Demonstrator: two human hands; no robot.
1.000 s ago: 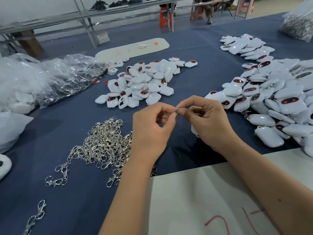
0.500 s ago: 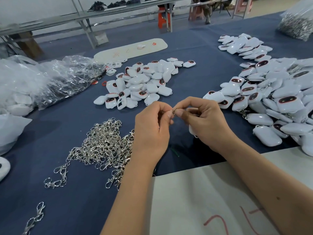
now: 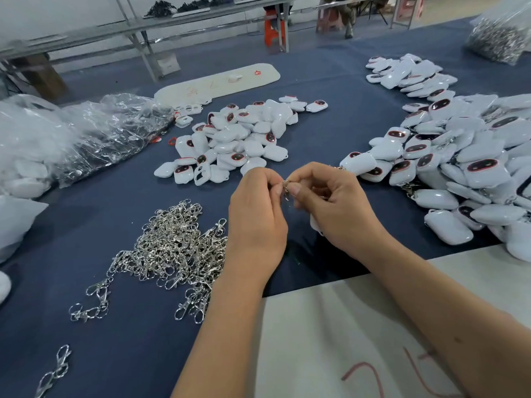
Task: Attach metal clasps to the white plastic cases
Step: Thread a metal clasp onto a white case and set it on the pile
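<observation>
We see both hands meeting mid-bench, left hand (image 3: 255, 214) fingers curled tight, pinching a small metal clasp (image 3: 286, 188), right hand (image 3: 330, 208) fingers curled onto the same clasp, a white case (image 3: 315, 225) tucked under its palm, loose clasps (image 3: 178, 248) near left, cases (image 3: 465, 168) heaped right

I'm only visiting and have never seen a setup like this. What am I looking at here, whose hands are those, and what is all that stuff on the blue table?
No machine here: a person works with bare hands, filmed by a camera worn on the head, looking down. The left hand and right hand meet above the blue table, both pinching a small metal clasp. A white case peeks out under the right hand. Left of the hands lies a heap of clasps. Beyond them sits a pile of cases; a bigger pile, some with clasps on, lies right. Plastic bags lie far left.
</observation>
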